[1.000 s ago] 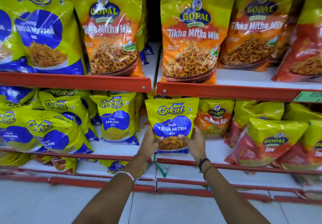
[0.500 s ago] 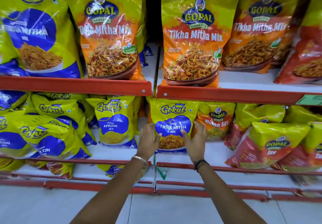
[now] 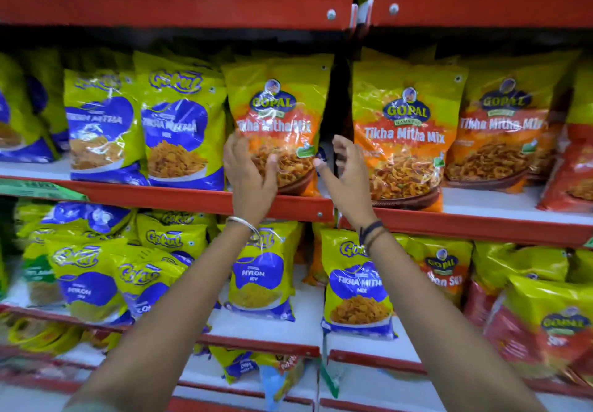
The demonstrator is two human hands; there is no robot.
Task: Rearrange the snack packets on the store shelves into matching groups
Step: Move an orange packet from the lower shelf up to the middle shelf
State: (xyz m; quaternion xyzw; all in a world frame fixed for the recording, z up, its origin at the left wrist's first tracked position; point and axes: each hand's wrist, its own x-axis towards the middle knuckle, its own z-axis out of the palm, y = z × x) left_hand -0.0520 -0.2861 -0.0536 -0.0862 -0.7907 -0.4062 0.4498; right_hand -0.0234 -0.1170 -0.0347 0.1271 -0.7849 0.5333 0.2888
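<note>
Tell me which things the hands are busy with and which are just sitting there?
Busy with: left hand, right hand, orange Gopal Tikha Mitha Mix packet.
Just sitting there: Gokul Nylon Sev packet, green price tag.

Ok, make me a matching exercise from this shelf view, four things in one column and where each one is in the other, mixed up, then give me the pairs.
Things:
1. left hand
2. right hand
3. Gokul Nylon Sev packet
4. Gokul Tikha Mitha packet

Places:
A. lower shelf, below the right forearm
B. on the front of an orange Gopal Tikha Mitha Mix packet
C. lower shelf, below the left wrist
D. open, in front of the dark gap between shelf sections

Pairs: 1-B, 2-D, 3-C, 4-A
</note>
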